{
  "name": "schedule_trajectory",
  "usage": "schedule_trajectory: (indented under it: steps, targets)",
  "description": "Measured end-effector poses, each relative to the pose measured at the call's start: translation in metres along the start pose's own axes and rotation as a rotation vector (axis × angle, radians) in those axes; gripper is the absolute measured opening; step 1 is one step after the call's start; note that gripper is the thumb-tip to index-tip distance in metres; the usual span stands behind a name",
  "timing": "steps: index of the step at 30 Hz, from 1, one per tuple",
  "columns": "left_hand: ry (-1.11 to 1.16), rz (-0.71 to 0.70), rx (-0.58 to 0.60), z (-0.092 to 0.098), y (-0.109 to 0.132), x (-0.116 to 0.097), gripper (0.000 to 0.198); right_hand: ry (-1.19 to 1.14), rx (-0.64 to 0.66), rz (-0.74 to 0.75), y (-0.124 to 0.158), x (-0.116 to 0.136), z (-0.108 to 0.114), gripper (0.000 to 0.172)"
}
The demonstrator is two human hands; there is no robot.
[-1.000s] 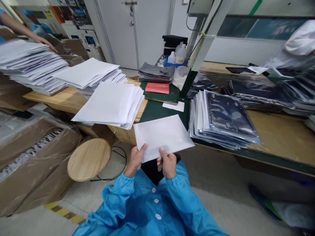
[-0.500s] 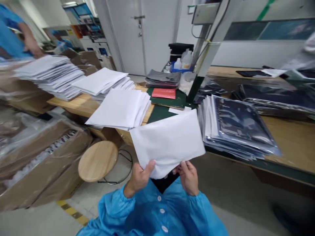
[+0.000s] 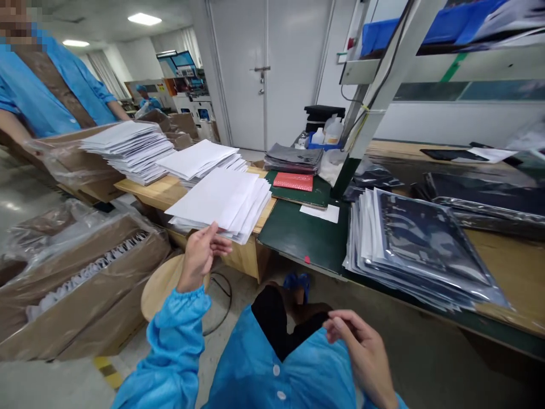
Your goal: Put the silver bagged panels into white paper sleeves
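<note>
Both empty: left hand [image 3: 199, 257] at envelope edges [image 3: 232, 230], right hand [image 3: 360, 352] apart.

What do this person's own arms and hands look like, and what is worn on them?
The left hand and right hand are bare, with no gloves. The arms are covered by long sleeves of a bright blue smock. The left sleeve is gathered at the wrist by an elastic cuff. The smock has white buttons down the front.

A bright blue smock [image 3: 259, 363] with round white buttons [image 3: 276, 370] down its front and gathered cuffs [image 3: 181, 301]; black clothing [image 3: 272, 312] shows at its V opening, above blue shoes [image 3: 297, 280]. The left hand [image 3: 198, 255] and right hand [image 3: 361, 352] are bare.
</note>
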State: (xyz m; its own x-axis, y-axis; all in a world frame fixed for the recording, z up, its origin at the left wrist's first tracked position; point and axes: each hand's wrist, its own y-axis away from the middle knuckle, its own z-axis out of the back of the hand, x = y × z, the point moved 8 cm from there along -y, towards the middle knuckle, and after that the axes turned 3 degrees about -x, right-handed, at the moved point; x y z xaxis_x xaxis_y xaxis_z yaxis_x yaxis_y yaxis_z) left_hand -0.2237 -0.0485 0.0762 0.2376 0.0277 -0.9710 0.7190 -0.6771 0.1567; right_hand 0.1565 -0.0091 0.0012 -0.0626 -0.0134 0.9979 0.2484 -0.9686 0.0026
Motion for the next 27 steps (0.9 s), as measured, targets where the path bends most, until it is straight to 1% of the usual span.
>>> schedule_trajectory:
  steps: [2, 3, 5, 6, 8, 9, 11, 13, 15, 17, 19, 22, 25, 27]
  targets:
    - [-0.051, -0.056, 0.019, 0.002, 0.014, 0.013, 0.038, 0.098, -0.111, 0.064, 0.001, 0.018, 0.039, 0.033]
    - [-0.070, -0.081, 0.049, -0.001, 0.021, 0.019, 0.039, 0.145, -0.203, 0.099, 0.001, 0.031, 0.063, 0.032]
    - [-0.114, -0.094, 0.153, -0.017, 0.031, 0.032, 0.040, 0.239, -0.424, 0.165, -0.001, 0.061, 0.111, 0.030]
    - [-0.149, -0.085, 0.221, -0.030, 0.035, 0.038, 0.040, 0.285, -0.552, 0.201, -0.002, 0.077, 0.136, 0.029]
    - [-0.231, -0.064, 0.376, -0.063, 0.044, 0.051, 0.039, 0.348, -0.737, 0.235, -0.010, 0.102, 0.179, 0.029]
    - [-0.270, -0.052, 0.466, -0.083, 0.050, 0.057, 0.040, 0.376, -0.751, 0.232, -0.019, 0.110, 0.195, 0.029]
    - [-0.324, -0.035, 0.652, -0.126, 0.067, 0.069, 0.040, 0.408, -0.721, 0.201, -0.040, 0.117, 0.220, 0.029]
    - [-0.333, -0.035, 0.821, -0.169, 0.087, 0.077, 0.042, 0.428, -0.638, 0.105, -0.062, 0.113, 0.234, 0.029]
    - [-0.309, -0.083, 0.940, -0.209, 0.105, 0.078, 0.042, 0.434, -0.550, -0.035, -0.081, 0.102, 0.240, 0.026]
    - [-0.287, -0.157, 1.005, -0.244, 0.116, 0.073, 0.039, 0.438, -0.505, -0.151, -0.094, 0.094, 0.243, 0.023]
    - [-0.294, -0.199, 1.002, -0.272, 0.119, 0.070, 0.036, 0.443, -0.501, -0.214, -0.100, 0.090, 0.246, 0.024]
    - [-0.334, -0.176, 0.926, -0.299, 0.113, 0.073, 0.032, 0.436, -0.467, -0.276, -0.106, 0.088, 0.247, 0.027]
    - [-0.345, -0.162, 0.858, -0.313, 0.105, 0.077, 0.024, 0.409, -0.419, -0.333, -0.110, 0.084, 0.246, 0.029]
    - [-0.338, -0.161, 0.845, -0.319, 0.102, 0.080, 0.017, 0.383, -0.412, -0.343, -0.112, 0.084, 0.247, 0.031]
